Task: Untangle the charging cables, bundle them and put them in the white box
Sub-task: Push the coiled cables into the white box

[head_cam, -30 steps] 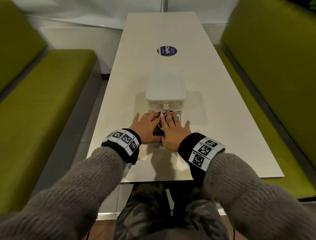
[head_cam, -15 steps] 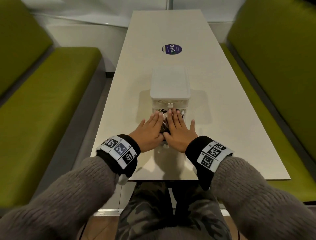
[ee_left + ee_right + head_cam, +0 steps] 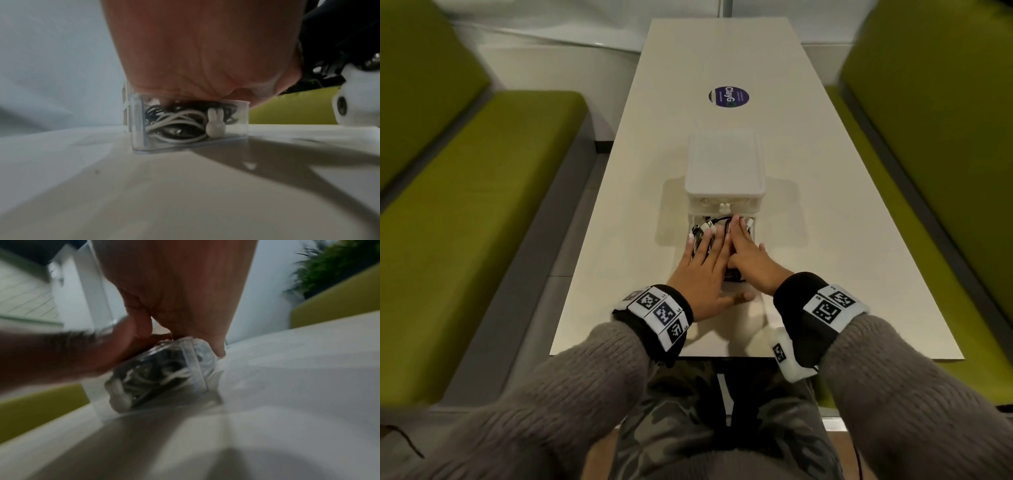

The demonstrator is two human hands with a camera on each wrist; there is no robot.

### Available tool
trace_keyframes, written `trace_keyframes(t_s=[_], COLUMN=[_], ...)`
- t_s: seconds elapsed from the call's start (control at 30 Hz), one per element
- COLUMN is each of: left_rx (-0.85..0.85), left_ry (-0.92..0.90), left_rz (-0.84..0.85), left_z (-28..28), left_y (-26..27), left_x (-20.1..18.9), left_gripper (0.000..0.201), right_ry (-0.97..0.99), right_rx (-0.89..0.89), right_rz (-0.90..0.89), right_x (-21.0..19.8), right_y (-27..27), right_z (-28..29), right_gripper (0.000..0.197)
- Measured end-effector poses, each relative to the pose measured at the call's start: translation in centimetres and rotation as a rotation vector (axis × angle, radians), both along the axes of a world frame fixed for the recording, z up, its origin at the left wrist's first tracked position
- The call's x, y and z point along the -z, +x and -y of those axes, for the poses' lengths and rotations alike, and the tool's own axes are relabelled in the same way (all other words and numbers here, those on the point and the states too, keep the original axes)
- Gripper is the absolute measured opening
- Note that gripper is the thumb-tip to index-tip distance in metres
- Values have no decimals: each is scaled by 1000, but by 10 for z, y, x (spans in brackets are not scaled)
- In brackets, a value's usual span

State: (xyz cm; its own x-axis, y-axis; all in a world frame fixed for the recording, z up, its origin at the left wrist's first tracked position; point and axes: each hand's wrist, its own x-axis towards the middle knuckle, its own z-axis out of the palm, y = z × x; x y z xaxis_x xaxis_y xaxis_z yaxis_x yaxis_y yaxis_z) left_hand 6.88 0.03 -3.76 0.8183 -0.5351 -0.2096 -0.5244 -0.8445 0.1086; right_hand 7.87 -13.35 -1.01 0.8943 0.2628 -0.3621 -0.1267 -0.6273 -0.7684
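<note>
Pressing cables [image 3: 176,125] into box [image 3: 236,120]

Only readable text: "ClayG" in white letters on a round purple sticker [image 3: 728,96], upper centre of the head view, stuck flat on the table [image 3: 842,205] beyond the white box. The word runs sideways from this side; smaller lines on the sticker are too small to read. Wristbands [image 3: 661,310] in the lower half of the frame carry black-and-white square code tags with tiny corner characters, illegible. Both wrist views show no text.
</note>
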Motion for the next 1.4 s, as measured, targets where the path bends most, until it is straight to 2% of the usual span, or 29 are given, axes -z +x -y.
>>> trace_keyframes(t_s=[0.07,0.1,0.17,0.33,0.4,0.47,0.57,0.6,0.67,0.73,0.8,0.9,1.1,1.23,1.3,1.33,1.4], left_rx=[25,45,83,80,75,78,67,64,67,66,54,20,-27,-52,-64,-65,-72], left_ry=[14,28,47,50,61,66,62,63,68,64,58,64,39,13,2,-3,-11], left_rz=[14,28,46,65,66,82,92,88,76,73,75,79,111,129,135,132,131], left_z=[-1,-2,-3,-3,-3,-2,-1,-1,-1,-1,0,5,15,20,21,21,21], left_y=[1,1,1,3,3,4,5,5,5,5,8,14,31,38,37,37,37], left_x=[-1,-1,-2,-1,-1,1,3,3,2,1,0,1,2,1,2,3,4], left_gripper=[106,105,103,87,79,73,68,67,66,66,66,64,63,65,65,65,65], right_ry=[215,288,381,626,555,355,-92,-223,-411,-559,-679,-688,-710,-708,-667,-597,-325], right_rx=[79,103,167,477,477,399,362,341,197,9,-117,-126,-143,-235,-184,-73,304], right_rz=[-39,-43,-44,-42,-68,8,356,499,650,544,410,412,439,421,454,485,469], right_x=[-3,-5,-10,-17,-30,-43,-61,-68,-76,-75,-65,-54,-53,-52,-46,-40,-28], right_y=[0,0,-2,10,18,27,37,41,52,65,74,75,74,75,72,68,59], right_z=[1,1,4,16,20,25,31,31,29,24,21,22,25,33,39,41,44], right_gripper=[82,76,56,43,38,27,11,13,37,57,56,51,55,72,83,88,93])
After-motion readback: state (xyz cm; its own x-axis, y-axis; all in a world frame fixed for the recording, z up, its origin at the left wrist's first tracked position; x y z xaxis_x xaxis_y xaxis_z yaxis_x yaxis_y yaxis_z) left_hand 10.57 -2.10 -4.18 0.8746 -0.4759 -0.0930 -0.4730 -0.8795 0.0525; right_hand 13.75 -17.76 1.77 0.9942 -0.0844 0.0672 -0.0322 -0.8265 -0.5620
